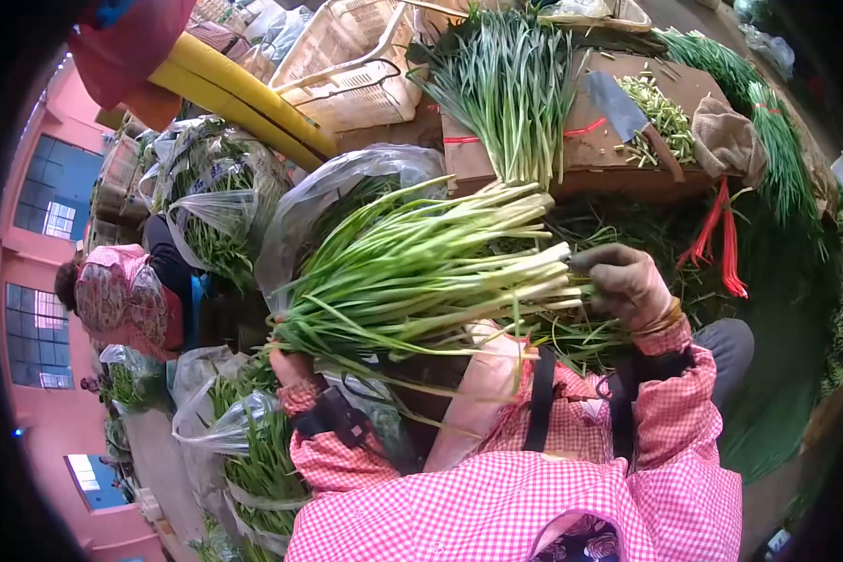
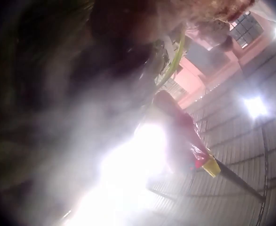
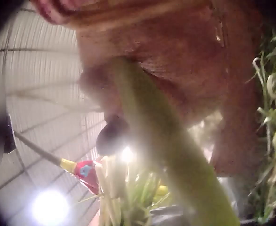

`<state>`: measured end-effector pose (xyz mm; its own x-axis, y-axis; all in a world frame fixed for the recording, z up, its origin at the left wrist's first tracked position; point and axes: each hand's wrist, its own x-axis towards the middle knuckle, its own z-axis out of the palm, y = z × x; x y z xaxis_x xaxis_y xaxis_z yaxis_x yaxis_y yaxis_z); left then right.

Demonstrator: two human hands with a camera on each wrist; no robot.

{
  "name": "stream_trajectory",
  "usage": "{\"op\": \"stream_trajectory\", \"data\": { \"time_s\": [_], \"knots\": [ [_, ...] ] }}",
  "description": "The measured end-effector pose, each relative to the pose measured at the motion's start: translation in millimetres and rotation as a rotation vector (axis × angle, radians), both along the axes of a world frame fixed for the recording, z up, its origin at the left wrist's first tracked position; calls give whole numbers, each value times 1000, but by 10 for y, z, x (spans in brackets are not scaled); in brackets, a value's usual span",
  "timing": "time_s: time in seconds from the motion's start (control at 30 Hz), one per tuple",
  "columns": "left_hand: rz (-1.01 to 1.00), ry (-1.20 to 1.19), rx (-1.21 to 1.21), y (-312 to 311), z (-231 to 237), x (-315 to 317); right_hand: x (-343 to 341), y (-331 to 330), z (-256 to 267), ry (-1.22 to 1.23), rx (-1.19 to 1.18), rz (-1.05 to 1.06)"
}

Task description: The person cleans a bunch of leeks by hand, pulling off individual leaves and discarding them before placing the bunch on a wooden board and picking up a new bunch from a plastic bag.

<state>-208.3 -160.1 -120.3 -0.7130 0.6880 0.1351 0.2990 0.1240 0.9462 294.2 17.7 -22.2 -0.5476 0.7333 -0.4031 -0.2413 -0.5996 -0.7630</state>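
A large bunch of long green stalks (image 1: 421, 272), pale at the cut ends, lies across in front of the person in the head view. My left hand (image 1: 290, 363) grips it low at the leafy end, mostly covered by leaves. Glare washes out much of the left wrist view. My gloved right hand (image 1: 628, 284) is at the pale ends, its fingers bent. A thick, blurred green stalk (image 3: 161, 136) crosses before that hand (image 3: 152, 89) in the right wrist view; I cannot tell whether the fingers pinch it.
Beyond the bunch, a cardboard-covered surface (image 1: 590, 173) bears another bunch of greens (image 1: 510, 94), a cleaver (image 1: 616, 108), chopped stalk pieces (image 1: 660, 112) and a cloth (image 1: 724, 140). Red ties (image 1: 712, 244) hang off its edge. Bagged greens (image 1: 220, 187) and another person (image 1: 126, 295) are at left.
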Motion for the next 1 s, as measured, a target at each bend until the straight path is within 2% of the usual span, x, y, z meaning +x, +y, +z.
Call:
{"op": "stream_trajectory", "data": {
  "time_s": [0.03, 0.13, 0.17, 0.2, 0.27, 0.37, 0.4, 0.47, 0.5, 0.53, 0.57, 0.6, 0.63, 0.67, 0.7, 0.73, 0.77, 0.8, 0.83, 0.87, 0.93, 0.97, 1.0],
  "knots": [
    [68, -836, 386, 198, 188, 256, -35, -85, 96, -97, -55, -126],
    [-155, -1143, 459, 221, 197, 165, 89, -151, 124, -85, -80, 42],
    [-60, -606, 197, 156, 209, 231, 191, -203, 199, -93, -64, 101],
    [-28, -500, 144, 152, 268, 330, 247, -189, 190, -102, -87, 116],
    [-40, -657, 264, 114, 42, 171, 312, -171, 206, -159, -38, 123],
    [-170, -758, 294, -2, -139, -79, 640, -119, 126, -438, 907, 246],
    [-56, -1008, 291, -94, -126, -206, 822, -120, 286, -559, 59, -115],
    [-407, -981, 363, -251, -206, -442, 1603, -86, 16, -300, 143, -235],
    [-250, -1132, 546, -371, -564, -765, 1435, -42, 86, -626, 152, -95],
    [-287, -953, 528, -273, -545, -576, 1271, -18, 143, -951, 154, 58],
    [-123, -560, 323, -175, -508, -355, 1229, -11, -125, -985, 369, 125],
    [38, -167, 120, -55, -246, -3, 1061, 17, -213, -1017, 603, 182],
    [10, -226, 137, 9, -105, 151, 739, 34, -82, -864, 466, 97],
    [-17, -278, 150, 52, -12, 240, 490, 95, -86, -732, 457, 52],
    [-20, -218, 150, 72, 36, 283, 236, 106, -57, -520, 334, 21],
    [-9, -201, 130, 67, 42, 272, 38, 156, -160, -341, 341, 48],
    [4, -184, 110, 48, 23, 249, -145, 158, -261, -55, 310, 87],
    [18, -169, 89, 37, 21, 237, -370, 151, -249, 29, 465, 121],
    [49, -178, 155, 52, 39, 272, -491, 95, -134, -171, 304, 256],
    [46, -183, 128, 50, 53, 270, -644, 43, -376, -156, 457, 243],
    [43, -200, 70, 7, 52, 284, -832, -106, -83, 30, 57, -52],
    [-21, -255, 84, -35, -79, 130, -909, -154, -107, 100, 68, -194],
    [-23, -314, 115, -36, -140, 126, -900, -173, -127, 73, 92, -243]
  ]
}}
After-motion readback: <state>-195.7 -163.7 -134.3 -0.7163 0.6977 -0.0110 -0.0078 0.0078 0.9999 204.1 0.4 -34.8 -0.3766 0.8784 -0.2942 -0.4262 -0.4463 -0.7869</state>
